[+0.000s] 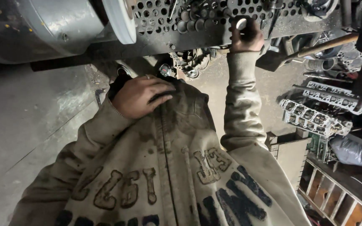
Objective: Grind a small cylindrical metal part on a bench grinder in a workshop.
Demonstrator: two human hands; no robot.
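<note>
Workshop gloom, dark perforated steel worktop ahead. Right hand, fingers clamped round small round-ended silver metal tool at worktop edge: likely stiff, light, greasy; grip shank firmly. Left hand rests on stained beige jacket, fingers loosely curled, empty.

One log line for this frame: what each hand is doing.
left hand: resting flat on jacket hem | right hand: gripping round tool handle at perforated metal tray

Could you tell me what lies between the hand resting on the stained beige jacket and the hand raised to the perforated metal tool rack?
In the head view, between the left hand and right hand hangs a greasy metal engine part, above bare concrete floor.
</note>
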